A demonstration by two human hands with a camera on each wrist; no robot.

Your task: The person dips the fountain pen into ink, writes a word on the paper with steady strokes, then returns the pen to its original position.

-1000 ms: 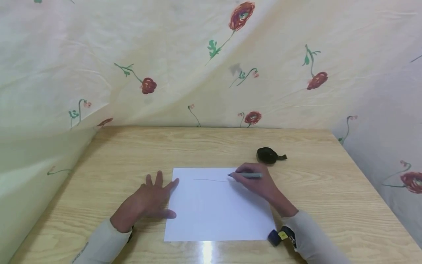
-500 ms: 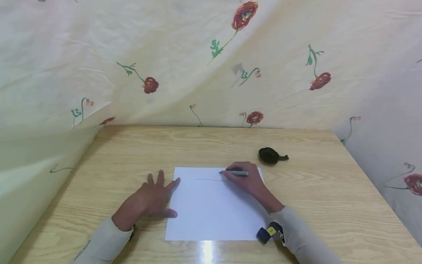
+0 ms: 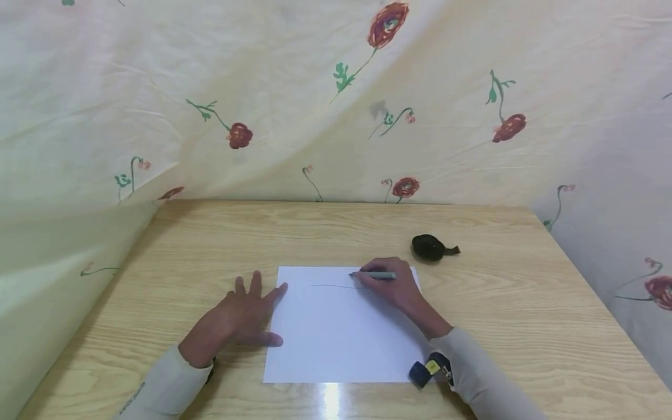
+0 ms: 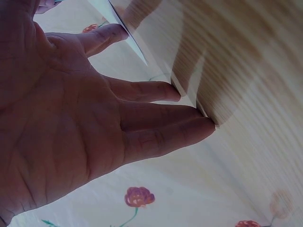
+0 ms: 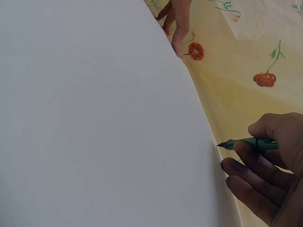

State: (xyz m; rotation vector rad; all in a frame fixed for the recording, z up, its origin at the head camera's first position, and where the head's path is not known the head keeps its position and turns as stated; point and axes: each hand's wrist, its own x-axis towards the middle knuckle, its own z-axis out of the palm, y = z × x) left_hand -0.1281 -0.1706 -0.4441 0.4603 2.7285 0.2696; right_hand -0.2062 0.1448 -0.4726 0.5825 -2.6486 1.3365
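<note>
A white sheet of paper (image 3: 341, 338) lies on the wooden table, with one thin, nearly level line (image 3: 336, 286) drawn across its upper part. My right hand (image 3: 394, 286) pinches a green pen (image 3: 380, 275) between thumb and fingers, its tip pointing left close over the paper above the line. In the right wrist view the pen (image 5: 251, 144) shows a dark pointed nib right at the sheet. My left hand (image 3: 244, 315) is spread at the paper's left edge, thumb and index finger resting on it. Its other fingers (image 4: 165, 137) reach straight onto the bare wood.
Beyond my right hand lies a black rounded object (image 3: 427, 248) with a short tail. The wooden table (image 3: 315, 233) ends at a cream cloth (image 3: 262, 87) with red flowers, hanging behind and along both sides. A dark strapped device (image 3: 420, 373) sits at my right wrist, over the paper's lower right corner.
Between one second and half a second ago, my right hand shifted left with the pen, away from the line's right end. Since then it holds still. The left hand stays in place.
</note>
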